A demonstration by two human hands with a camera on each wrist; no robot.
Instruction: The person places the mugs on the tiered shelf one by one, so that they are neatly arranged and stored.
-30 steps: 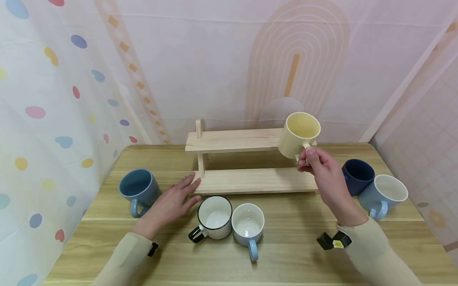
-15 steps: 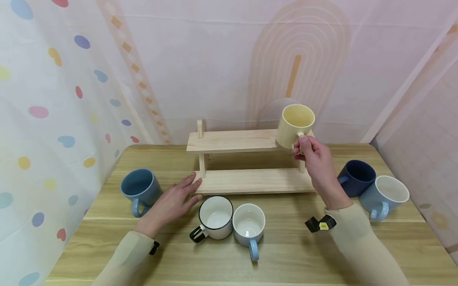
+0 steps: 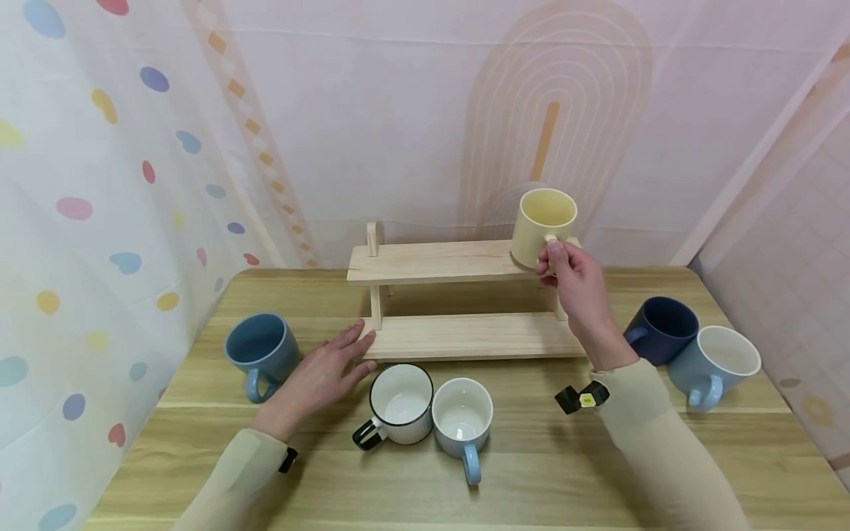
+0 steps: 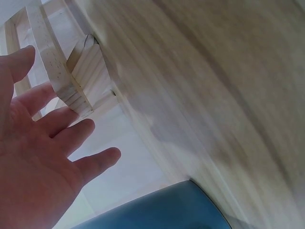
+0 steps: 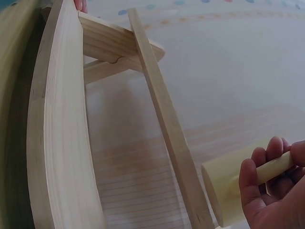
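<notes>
A pale yellow mug (image 3: 531, 232) stands upright at the right end of the upper board of a two-tier wooden shelf (image 3: 438, 259). My right hand (image 3: 578, 284) pinches its handle, fingers curled round it in the right wrist view; from there, I cannot tell whether the mug's base fully touches the board. My left hand (image 3: 319, 376) lies with fingers spread, its fingertips resting on the left end of the lower board (image 3: 465, 335). The left wrist view shows those fingers (image 4: 71, 136) straight against the wood, holding nothing.
A blue mug (image 3: 262, 350) stands left of my left hand. In front of the shelf are a white black-rimmed mug (image 3: 401, 402) and a white mug with blue handle (image 3: 461, 417). A navy mug (image 3: 664, 332) and a light blue mug (image 3: 713, 365) stand at right.
My right hand has carried the yellow mug left and back, from in front of the shelf's right end onto or just over the upper board. My left hand has stayed put.
</notes>
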